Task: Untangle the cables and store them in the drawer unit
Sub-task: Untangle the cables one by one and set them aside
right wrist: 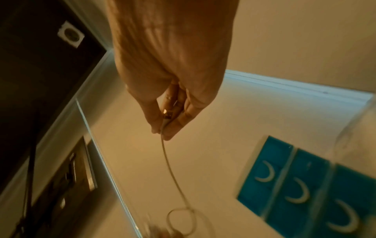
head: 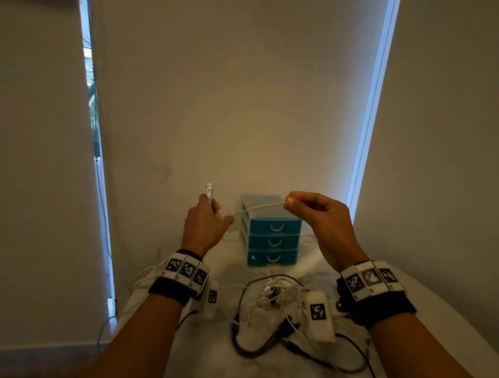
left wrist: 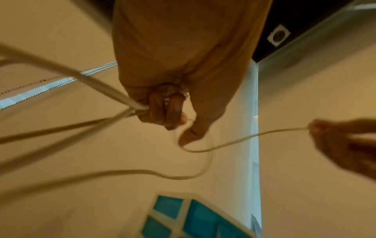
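Observation:
A thin white cable [head: 259,207] runs taut between both raised hands, in front of the blue three-drawer unit [head: 272,232]. My left hand [head: 206,224] grips a bundle of its loops, and a white USB plug [head: 209,189] sticks up above the fist. In the left wrist view the curled fingers [left wrist: 162,111] hold several strands, with a loose loop [left wrist: 195,151] hanging below. My right hand [head: 309,210] pinches the cable's other end between thumb and forefinger; the right wrist view shows the small plug [right wrist: 167,119] in that pinch. All three drawers are closed.
A tangle of white, grey and black cables [head: 275,311] lies on the white table [head: 225,366] between my forearms, just in front of the drawer unit. Pale roller blinds hang behind the table. A beaded blind cord [head: 101,189] hangs at the left.

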`<action>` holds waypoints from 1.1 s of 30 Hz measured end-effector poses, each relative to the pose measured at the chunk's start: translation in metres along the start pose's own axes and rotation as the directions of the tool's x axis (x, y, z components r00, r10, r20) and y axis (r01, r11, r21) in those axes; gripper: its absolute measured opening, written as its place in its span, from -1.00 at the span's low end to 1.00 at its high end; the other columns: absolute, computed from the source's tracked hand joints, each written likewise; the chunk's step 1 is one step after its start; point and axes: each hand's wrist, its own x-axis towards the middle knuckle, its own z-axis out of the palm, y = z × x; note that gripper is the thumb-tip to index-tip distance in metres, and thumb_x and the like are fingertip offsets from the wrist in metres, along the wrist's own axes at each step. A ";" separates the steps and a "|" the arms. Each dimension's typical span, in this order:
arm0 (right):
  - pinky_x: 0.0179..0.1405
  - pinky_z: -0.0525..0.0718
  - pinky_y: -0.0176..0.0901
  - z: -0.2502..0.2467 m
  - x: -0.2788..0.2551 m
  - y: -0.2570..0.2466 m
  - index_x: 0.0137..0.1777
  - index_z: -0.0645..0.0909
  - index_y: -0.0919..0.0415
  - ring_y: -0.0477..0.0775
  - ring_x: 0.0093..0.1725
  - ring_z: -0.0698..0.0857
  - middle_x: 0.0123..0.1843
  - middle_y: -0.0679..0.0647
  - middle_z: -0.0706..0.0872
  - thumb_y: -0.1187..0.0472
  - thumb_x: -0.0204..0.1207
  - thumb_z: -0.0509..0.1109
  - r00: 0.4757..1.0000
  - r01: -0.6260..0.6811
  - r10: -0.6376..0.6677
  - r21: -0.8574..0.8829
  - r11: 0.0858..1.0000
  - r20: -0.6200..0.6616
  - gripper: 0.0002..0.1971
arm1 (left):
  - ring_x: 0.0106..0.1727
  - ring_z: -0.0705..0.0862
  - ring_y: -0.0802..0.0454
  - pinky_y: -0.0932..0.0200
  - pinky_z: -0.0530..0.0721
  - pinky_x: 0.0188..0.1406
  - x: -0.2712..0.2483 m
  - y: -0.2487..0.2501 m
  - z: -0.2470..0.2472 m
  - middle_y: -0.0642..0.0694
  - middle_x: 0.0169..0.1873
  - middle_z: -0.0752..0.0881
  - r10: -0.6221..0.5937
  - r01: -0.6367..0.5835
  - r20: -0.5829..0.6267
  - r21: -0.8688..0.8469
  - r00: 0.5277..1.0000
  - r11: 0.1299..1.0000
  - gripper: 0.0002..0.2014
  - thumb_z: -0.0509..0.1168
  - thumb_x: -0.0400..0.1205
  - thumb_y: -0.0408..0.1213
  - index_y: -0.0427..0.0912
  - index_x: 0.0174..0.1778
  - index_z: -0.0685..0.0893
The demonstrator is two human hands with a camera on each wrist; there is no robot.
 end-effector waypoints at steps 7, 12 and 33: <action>0.06 0.74 -0.40 -0.010 0.022 -0.009 0.22 0.87 0.04 -0.22 0.05 0.84 0.09 -0.14 0.91 0.26 0.58 0.66 0.988 0.134 -0.080 -0.496 0.858 0.129 -0.76 | 0.17 0.76 -0.32 0.01 0.65 0.16 0.031 -0.031 -0.034 -0.26 0.09 0.82 -0.157 0.161 -0.081 0.048 0.984 0.986 -0.90 0.42 0.65 -0.30 -0.22 0.03 0.72; 0.13 0.81 -0.38 0.020 0.035 0.000 0.05 0.90 0.12 -0.25 -0.11 0.80 0.00 -0.02 0.93 0.36 0.55 0.65 0.960 0.271 -0.123 -0.725 0.634 0.251 -0.84 | -0.34 0.55 0.03 0.09 0.50 -0.29 0.015 0.015 -0.054 -0.07 -0.24 0.69 0.014 0.044 0.210 -0.272 0.978 0.961 -0.78 0.50 0.68 -0.06 -0.13 -0.14 0.75; 0.22 0.80 -0.02 -0.014 0.053 0.010 -0.04 0.88 0.24 0.05 -0.13 0.91 -0.24 0.11 0.91 0.10 0.68 0.58 0.954 -0.200 0.017 -0.595 0.778 -0.299 -0.80 | 0.08 0.80 -0.30 0.03 0.58 -0.05 0.048 -0.023 -0.087 -0.21 -0.05 0.82 0.076 -0.041 -0.094 0.328 0.993 0.944 -0.66 0.42 0.72 0.14 -0.03 -0.04 0.95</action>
